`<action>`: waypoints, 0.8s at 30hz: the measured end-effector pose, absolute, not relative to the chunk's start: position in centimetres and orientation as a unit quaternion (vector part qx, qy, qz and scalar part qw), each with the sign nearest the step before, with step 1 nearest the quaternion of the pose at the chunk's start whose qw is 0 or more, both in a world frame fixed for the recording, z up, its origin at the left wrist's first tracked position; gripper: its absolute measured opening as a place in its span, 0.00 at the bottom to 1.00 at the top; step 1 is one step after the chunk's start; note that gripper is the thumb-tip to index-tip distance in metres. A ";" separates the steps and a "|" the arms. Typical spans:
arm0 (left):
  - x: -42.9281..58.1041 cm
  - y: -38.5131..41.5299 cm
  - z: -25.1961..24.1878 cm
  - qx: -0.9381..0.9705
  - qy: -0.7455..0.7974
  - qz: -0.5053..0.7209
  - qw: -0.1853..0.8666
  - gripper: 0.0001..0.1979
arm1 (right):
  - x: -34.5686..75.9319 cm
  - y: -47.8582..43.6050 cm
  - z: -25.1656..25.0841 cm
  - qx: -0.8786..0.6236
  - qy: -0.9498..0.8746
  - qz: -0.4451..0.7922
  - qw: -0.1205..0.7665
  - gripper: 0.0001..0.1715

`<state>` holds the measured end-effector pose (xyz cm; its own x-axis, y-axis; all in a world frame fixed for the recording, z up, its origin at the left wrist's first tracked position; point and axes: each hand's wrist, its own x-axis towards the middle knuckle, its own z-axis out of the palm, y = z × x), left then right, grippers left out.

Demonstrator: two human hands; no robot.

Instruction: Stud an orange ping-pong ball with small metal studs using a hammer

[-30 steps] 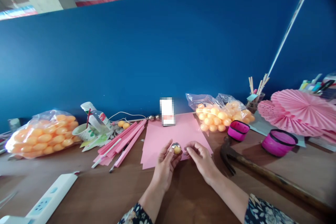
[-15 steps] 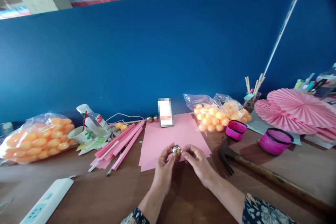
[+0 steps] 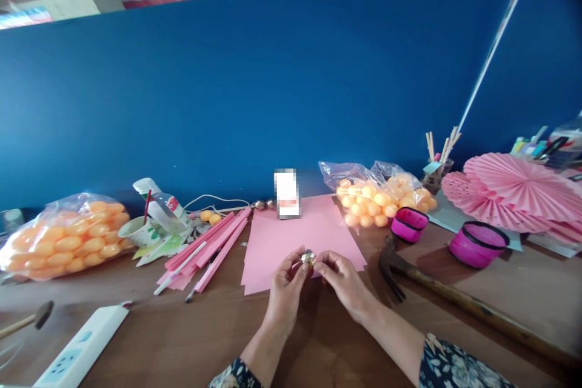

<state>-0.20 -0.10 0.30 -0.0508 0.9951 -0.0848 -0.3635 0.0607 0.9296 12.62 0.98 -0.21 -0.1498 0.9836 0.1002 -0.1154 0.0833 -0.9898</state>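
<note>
A small shiny metallic ball point(image 3: 308, 257) is held just above the near edge of the pink paper point(image 3: 304, 236). My left hand point(image 3: 287, 284) pinches it from the left between thumb and fingers. From the other side, my right hand point(image 3: 342, 280) has its thumb and fingertips closed at the ball's right edge. Whether the ball has an opening or a loop cannot be made out, as fingers cover its sides. Two similar shiny balls point(image 3: 264, 205) lie at the back edge of the paper.
Pink paper strips point(image 3: 213, 248) lie left, beyond a power strip point(image 3: 82, 348). A claw hammer point(image 3: 454, 294) lies right, near two magenta fabric rings point(image 3: 478, 245). Bags of orange balls point(image 3: 68, 239) stand on both sides. A blurred phone-like object point(image 3: 287, 194) leans behind the paper.
A small mallet-like head on a wooden handle has come into view at the lower left edge. Both hands keep their pinch; the ball looks slightly turned.
</note>
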 end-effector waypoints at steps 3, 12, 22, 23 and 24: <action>-0.1 -0.1 0.2 0.351 0.426 0.591 0.588 0.21 | 12.6 1.0 -0.3 -0.408 -0.533 0.540 0.507 0.14; -0.3 0.0 -0.3 0.367 0.422 0.581 0.591 0.22 | 12.6 1.0 -0.3 -0.402 -0.527 0.547 0.511 0.11; -0.3 0.0 -0.2 0.363 0.425 0.568 0.604 0.21 | 12.7 1.2 -0.4 -0.406 -0.540 0.544 0.498 0.11; -0.3 0.0 -0.1 0.364 0.424 0.567 0.605 0.22 | 12.7 1.2 -0.5 -0.405 -0.542 0.544 0.497 0.12; -0.4 0.1 -0.1 0.367 0.424 0.566 0.604 0.22 | 12.7 1.2 -0.5 -0.404 -0.543 0.543 0.496 0.12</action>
<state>-0.36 0.06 -0.15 0.0001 0.9952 -0.0976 -0.3723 0.0906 0.9237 12.73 1.20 -0.50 -0.1808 0.9784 0.1006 -0.1004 0.0834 -0.9914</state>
